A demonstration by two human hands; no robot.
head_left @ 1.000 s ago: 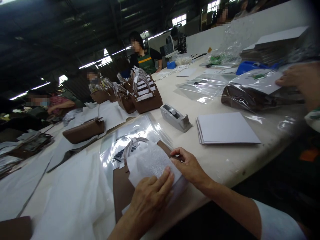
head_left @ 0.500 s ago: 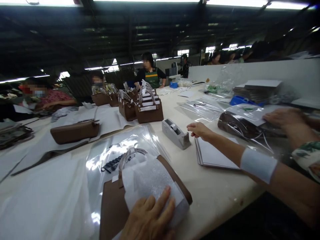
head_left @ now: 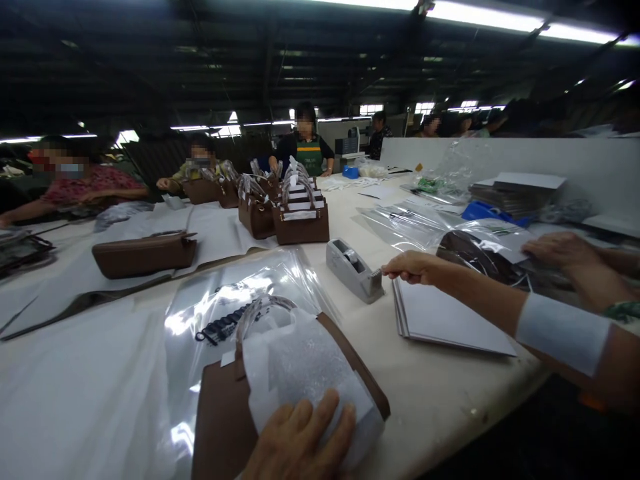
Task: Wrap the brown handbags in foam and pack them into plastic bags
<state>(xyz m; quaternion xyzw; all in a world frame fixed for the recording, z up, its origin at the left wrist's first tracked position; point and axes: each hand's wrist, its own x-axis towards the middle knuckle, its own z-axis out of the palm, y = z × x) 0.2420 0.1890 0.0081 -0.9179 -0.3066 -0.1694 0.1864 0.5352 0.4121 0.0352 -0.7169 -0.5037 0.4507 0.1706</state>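
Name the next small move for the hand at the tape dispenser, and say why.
Probably pull a strip of tape: the right hand pinches at the cutter end of the grey tape dispenser, while the left hand presses white foam wrap flat on the brown leather handbag.

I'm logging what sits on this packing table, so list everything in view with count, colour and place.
brown bag: one, brown, lying flat at the near edge under white foam wrap
foam wrap: one, white, over the bag's front
plastic sleeve: one, clear, beneath and behind the bag
tape dispenser: one, grey, centre of the table
white cards: a small stack, right of the dispenser
upright bags: several, brown, mid-table
flat bag: one, brown, left
blue tray: one, far right
co-worker's hand: one, on a wrapped dark bag
left hand: pressing the foam wrap
right hand: fingers at the dispenser's cutter end
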